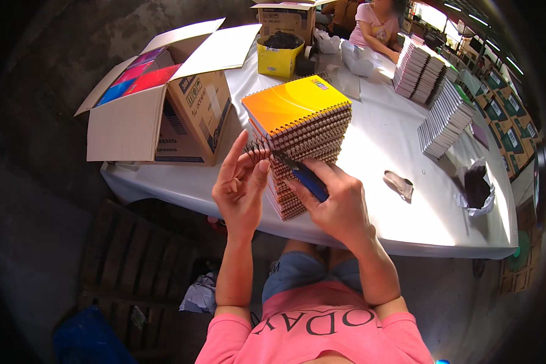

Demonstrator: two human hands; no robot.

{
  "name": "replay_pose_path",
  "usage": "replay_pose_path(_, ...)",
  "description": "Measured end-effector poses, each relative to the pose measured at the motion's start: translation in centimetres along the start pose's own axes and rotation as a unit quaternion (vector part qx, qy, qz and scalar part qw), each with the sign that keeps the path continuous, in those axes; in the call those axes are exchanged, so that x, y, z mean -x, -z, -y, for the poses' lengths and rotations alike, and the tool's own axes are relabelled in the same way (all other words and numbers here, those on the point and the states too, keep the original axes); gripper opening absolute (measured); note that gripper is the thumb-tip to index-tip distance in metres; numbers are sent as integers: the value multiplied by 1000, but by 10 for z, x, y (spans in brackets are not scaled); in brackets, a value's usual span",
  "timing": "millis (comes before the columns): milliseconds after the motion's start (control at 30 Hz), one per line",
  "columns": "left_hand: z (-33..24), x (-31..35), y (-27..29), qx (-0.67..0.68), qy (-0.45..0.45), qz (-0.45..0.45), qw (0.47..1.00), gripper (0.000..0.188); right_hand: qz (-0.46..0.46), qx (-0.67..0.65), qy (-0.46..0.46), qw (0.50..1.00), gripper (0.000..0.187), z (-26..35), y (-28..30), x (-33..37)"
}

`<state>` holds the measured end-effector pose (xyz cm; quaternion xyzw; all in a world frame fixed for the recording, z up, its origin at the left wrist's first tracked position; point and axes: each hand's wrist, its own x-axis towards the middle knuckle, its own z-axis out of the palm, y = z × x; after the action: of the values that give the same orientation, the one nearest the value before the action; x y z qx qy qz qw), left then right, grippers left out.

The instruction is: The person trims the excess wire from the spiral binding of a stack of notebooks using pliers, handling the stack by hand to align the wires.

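A tall stack of spiral notebooks, the top one with a yellow and orange cover, stands near the table's front edge. My right hand is closed round blue-handled pliers. Their dark jaws point left and meet the end of a dark spiral binding wire at the stack's left corner. Around that wire are the thumb and fingers of my left hand, its index finger stretched upward. The wire hides part of the fingers' grip.
An opened cardboard box with colourful notebooks stands left. Behind the stack is a yellow container of dark material. More notebook stacks stand right, near a small beige cloth-like item and a white bag. A person sits across the table.
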<state>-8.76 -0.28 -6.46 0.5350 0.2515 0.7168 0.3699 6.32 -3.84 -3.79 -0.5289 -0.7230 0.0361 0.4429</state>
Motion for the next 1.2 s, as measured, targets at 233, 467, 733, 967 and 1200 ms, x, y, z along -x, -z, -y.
replay_pose_path(233, -10, 3, 3, 267, 200, -42, 942, 37, -59, 102, 56, 991, 44, -2, 16, 1)
replay_pose_path(467, -10, -1, 21, 530, 306, -100, 784, 35, -83, 146, 63, 984, 46, 5, 14, -1)
replay_pose_path(733, -16, -11, -8, 13, 80, -22, 997, 32, -68, 160, 47, 984, 46, 14, 9, -5)
replay_pose_path(967, -11, -12, -10, -46, 27, -39, 998, 26, -61, 97, 49, 992, 42, 13, 5, -7)
replay_pose_path(1200, -13, -11, -13, -114, -18, -36, 993, 27, 5, 24, -13, 1000, 40, 6, 7, -5)
